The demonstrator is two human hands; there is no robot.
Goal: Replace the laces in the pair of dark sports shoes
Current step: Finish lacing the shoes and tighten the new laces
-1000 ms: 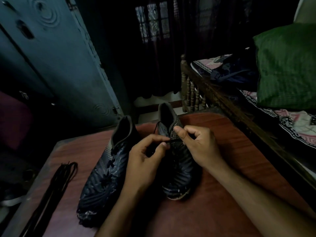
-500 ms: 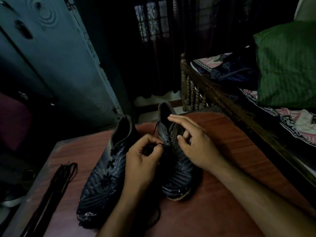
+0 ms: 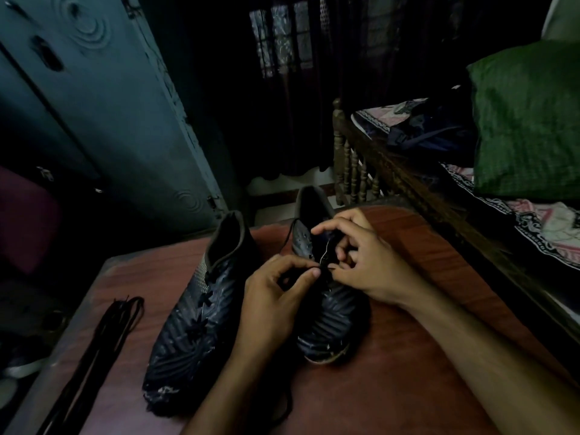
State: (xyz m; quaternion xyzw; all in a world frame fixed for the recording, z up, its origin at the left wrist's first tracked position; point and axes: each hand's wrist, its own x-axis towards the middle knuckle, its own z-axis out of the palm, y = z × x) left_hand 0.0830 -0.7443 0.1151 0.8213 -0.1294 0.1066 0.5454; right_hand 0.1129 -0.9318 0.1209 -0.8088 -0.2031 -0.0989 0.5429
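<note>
Two dark shoes stand on the table (image 3: 408, 387); over the right shoe (image 3: 329, 321), the left hand (image 3: 273, 302) and right hand (image 3: 367, 265) each pinch its lace (image 3: 287, 237), mostly hidden in shadow. Spare laces (image 3: 106, 337) lie left, cut off below.

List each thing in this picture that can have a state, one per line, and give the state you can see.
Left shoe: upright on the table, laces in place.
Right shoe: upright on the table, partly unlaced, a lace end trailing by its collar.
Left hand: pinching the right shoe's lace.
Right hand: fingers curled at the right shoe's lace.
Bundle of black laces: lying untouched near the table's left edge.
Green pillow: propped on the bed.
</note>
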